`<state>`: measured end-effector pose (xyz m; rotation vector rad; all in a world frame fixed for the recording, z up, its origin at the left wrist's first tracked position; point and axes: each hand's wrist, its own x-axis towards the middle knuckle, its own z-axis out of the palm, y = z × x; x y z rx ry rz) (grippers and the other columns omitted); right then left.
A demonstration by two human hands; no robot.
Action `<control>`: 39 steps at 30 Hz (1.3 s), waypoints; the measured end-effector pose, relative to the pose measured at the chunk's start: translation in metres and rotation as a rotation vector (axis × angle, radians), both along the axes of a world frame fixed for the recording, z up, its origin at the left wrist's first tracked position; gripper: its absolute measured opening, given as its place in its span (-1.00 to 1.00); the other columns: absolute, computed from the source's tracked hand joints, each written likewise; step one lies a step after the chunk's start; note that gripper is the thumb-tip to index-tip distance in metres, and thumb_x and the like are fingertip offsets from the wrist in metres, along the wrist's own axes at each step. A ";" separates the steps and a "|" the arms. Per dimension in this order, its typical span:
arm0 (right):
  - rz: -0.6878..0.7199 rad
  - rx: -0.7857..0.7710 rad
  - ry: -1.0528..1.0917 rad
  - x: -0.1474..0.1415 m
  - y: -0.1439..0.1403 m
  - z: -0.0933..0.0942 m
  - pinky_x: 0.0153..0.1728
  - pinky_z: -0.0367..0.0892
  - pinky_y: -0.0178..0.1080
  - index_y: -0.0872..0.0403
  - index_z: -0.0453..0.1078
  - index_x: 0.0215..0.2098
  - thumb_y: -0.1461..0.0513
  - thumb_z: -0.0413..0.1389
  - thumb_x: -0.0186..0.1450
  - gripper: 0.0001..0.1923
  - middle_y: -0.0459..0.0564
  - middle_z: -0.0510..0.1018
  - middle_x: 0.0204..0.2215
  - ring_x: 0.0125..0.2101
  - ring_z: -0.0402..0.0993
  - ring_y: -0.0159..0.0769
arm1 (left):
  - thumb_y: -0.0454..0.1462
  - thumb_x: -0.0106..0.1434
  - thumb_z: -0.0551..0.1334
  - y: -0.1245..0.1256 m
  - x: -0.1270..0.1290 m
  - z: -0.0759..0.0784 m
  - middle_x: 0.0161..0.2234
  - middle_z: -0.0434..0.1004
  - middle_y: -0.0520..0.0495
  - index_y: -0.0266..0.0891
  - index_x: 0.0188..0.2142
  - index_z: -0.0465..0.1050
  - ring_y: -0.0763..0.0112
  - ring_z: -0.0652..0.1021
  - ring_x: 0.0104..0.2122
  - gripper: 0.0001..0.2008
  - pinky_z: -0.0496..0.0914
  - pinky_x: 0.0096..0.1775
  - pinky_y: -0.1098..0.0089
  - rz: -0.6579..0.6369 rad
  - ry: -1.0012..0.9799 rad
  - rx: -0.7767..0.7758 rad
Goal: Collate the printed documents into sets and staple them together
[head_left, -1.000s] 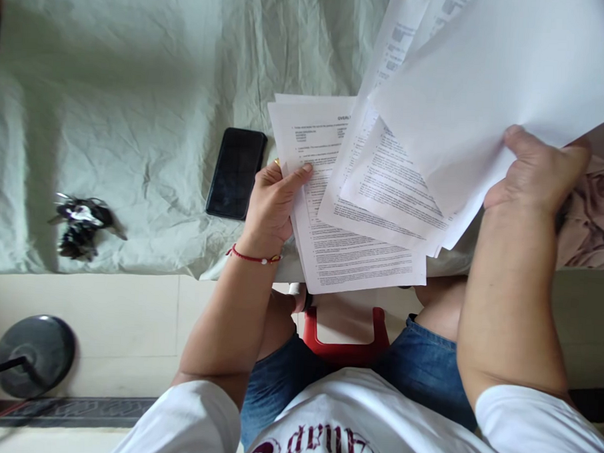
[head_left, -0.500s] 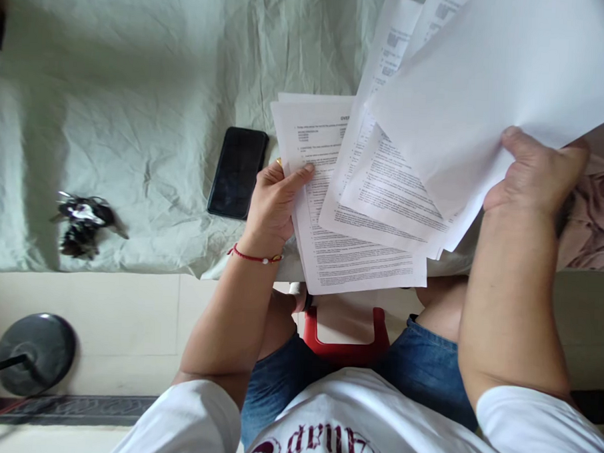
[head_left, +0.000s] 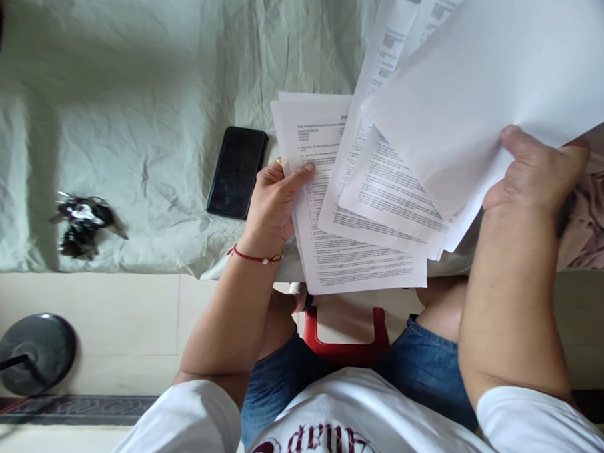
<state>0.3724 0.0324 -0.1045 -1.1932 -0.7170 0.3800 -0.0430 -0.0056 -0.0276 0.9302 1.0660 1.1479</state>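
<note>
Head view: I've got left grip (head_left: 273, 202) pinching a printed stack (head_left: 365, 266), thumb on top, over near edge of table (head_left: 153, 80). Right grip (head_left: 539, 170) pinches a fanned stack (head_left: 492, 94) at right, blocking part of the first. Phone (head_left: 237, 173) just left of left grip; blurred dark bunch (head_left: 84, 224) farther left.

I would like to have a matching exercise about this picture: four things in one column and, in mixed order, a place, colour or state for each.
1. Phone
2. Bracelet
3. Papers
4. Shorts

A. held by left hand and right hand
B. blue
C. worn on the left arm
D. lying on the green cover

Pairs: 1-D, 2-C, 3-A, 4-B
</note>
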 end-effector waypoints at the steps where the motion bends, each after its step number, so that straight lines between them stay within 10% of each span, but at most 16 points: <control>1: -0.002 0.001 0.005 -0.002 0.001 0.001 0.24 0.62 0.16 0.08 0.52 -0.08 0.55 0.36 0.20 -0.59 -0.11 0.73 0.06 0.15 0.74 -0.09 | 0.00 0.04 0.70 0.000 0.000 0.000 -0.10 0.85 -0.07 -0.10 -0.19 0.70 -0.01 0.78 0.05 -0.56 0.72 0.04 0.12 -0.001 0.004 0.003; 19: 0.026 0.077 -0.114 0.003 0.016 -0.015 0.31 0.53 0.31 0.01 0.55 0.04 0.53 0.34 0.09 -0.41 -0.12 0.70 0.00 0.07 0.75 -0.08 | -0.01 0.02 0.71 0.000 0.001 -0.002 -0.10 0.85 -0.06 -0.10 -0.18 0.70 0.01 0.78 0.03 -0.55 0.71 0.00 0.14 0.008 -0.006 -0.015; 39: -0.007 0.023 -0.064 -0.013 -0.002 0.009 0.24 0.58 0.29 0.03 0.52 -0.13 0.43 0.40 0.10 -0.60 -0.11 0.70 -0.10 0.10 0.72 -0.01 | -0.02 0.10 0.66 -0.001 0.001 -0.001 -0.12 0.83 -0.11 -0.09 -0.16 0.67 -0.01 0.77 0.05 -0.60 0.68 0.04 0.12 -0.005 0.028 -0.018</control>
